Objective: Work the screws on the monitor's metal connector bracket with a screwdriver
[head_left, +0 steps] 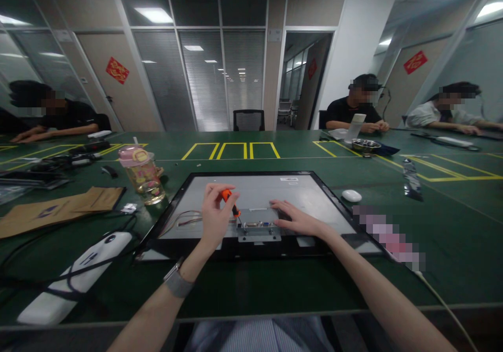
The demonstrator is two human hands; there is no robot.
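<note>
A flat monitor panel (314, 184) with a black frame lies face down on the green table in front of me. My left hand (214, 216) is closed around an orange-handled screwdriver (227, 196), its tip pointing down at a small metal connector bracket (259, 228) near the panel's front edge. My right hand (296, 218) lies flat on the panel's back, fingers stretched out, just right of the bracket. Thin coloured wires (184, 218) run along the panel to the left of my left hand.
A pink-lidded bottle (142, 175) stands left of the panel, beside brown cardboard (58, 208). A white device with black cables (74, 276) lies at front left. A white mouse (351, 195) sits right of the panel. Three other people sit along the table's far side.
</note>
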